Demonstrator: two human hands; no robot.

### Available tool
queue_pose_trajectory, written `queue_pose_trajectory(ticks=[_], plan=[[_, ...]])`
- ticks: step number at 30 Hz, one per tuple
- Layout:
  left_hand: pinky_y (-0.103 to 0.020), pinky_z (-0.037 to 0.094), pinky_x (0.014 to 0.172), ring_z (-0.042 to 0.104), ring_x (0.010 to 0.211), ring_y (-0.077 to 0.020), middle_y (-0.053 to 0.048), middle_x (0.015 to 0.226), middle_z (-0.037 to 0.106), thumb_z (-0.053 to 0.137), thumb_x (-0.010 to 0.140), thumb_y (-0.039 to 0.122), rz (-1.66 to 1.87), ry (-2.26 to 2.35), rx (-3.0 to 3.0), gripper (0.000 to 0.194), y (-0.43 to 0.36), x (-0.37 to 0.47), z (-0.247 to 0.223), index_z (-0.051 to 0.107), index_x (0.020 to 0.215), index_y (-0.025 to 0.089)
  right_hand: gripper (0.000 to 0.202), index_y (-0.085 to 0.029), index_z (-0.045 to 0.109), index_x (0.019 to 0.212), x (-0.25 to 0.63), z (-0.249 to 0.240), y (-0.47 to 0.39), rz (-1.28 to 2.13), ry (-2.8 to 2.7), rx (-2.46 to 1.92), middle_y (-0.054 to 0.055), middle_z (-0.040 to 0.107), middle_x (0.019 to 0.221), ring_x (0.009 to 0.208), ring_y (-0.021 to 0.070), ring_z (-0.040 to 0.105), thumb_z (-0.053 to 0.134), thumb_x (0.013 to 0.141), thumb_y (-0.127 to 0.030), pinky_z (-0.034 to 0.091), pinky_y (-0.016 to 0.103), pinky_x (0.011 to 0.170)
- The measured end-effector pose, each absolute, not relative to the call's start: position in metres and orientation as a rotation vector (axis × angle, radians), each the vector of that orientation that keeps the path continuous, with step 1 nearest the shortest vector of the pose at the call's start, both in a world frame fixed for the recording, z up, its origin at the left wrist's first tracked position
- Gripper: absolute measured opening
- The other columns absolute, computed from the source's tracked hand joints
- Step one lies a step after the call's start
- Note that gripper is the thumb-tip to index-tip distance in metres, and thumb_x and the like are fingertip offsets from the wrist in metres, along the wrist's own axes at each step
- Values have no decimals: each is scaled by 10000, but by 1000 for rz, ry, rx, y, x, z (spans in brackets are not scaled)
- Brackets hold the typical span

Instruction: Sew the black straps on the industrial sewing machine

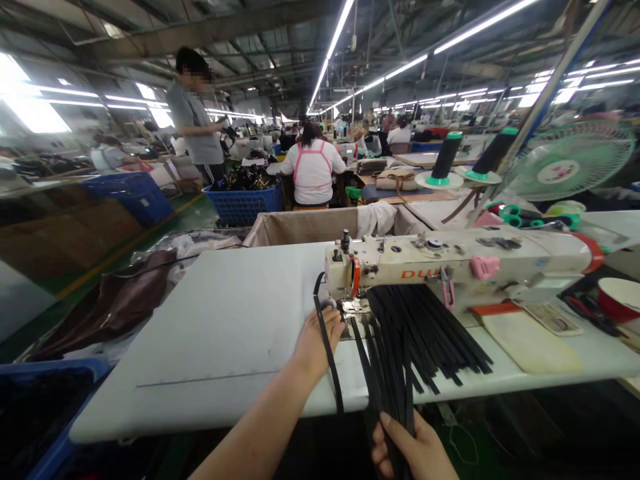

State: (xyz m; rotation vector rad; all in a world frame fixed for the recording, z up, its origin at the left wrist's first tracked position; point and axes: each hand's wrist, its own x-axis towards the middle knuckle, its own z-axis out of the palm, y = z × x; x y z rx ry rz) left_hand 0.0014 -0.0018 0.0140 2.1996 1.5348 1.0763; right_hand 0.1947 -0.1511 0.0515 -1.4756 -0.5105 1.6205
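Observation:
My left hand (320, 337) lies palm down beside the presser foot (354, 307) of a sewing machine (450, 267), fingers stretched toward the needle plate. A narrow black strap (331, 363) loops from the machine head, crosses the back of this hand and drops past the table's front edge. What lies under the fingertips is hidden. Low at the front edge, my right hand (410, 443) is closed around a bundle of black straps (393, 373). These straps run up toward the presser foot. More black straps (435, 333) lie fanned out under the machine arm.
The white table (240, 313) carries a printed ruler line. At right are a yellowish pad (530, 340), thread cones (447, 157) and a green fan (570, 160). A fabric-lined bin (300, 227) stands behind; blue crates (245, 203) and co-workers are farther off.

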Motion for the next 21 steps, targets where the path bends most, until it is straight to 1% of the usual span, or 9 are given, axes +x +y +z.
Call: queue_pose_trajectory(ticks=[2,5,9,15,18,21], plan=[[-529,420,1217,656,1275,-251,-94,1247,757,502,1039,305,1030,1518,2212,282,-2,1,16,752,1126,209,518,-172,655,849,194,54,-152,1622,-532,-1493,18,719,656,478,141,656,907,633,-570,463,212,412],[-532,375,1244,646,1287,-244,-95,1268,747,492,1043,285,983,1512,2218,284,-2,1,16,746,1145,213,502,-168,657,851,196,55,-152,1629,-559,-1503,20,720,656,477,136,650,903,648,-555,491,223,438],[-512,364,1253,622,1313,-228,-81,1299,735,483,1045,284,967,1521,2229,297,-1,1,16,736,1189,227,498,-167,659,838,197,53,-152,1634,-585,-1502,23,725,669,476,130,641,892,660,-570,495,226,445],[-507,333,1263,605,1327,-229,-74,1310,726,486,1042,281,964,1527,2212,287,-1,0,17,726,1196,243,551,-176,644,794,195,53,-151,1652,-602,-1516,32,724,681,503,148,661,894,612,-631,465,221,417],[-476,401,1218,625,1289,-234,-78,1247,744,484,1037,273,1023,1494,2147,270,3,-2,15,738,1120,234,603,-182,622,770,194,48,-150,1655,-640,-1513,33,723,669,497,152,660,892,566,-681,459,225,410],[-429,486,1141,642,1251,-244,-104,1254,725,535,986,210,1055,1534,2047,231,18,-8,13,718,1126,203,649,-193,602,798,193,43,-148,1641,-682,-1474,18,714,633,458,150,639,881,541,-719,454,235,400]])
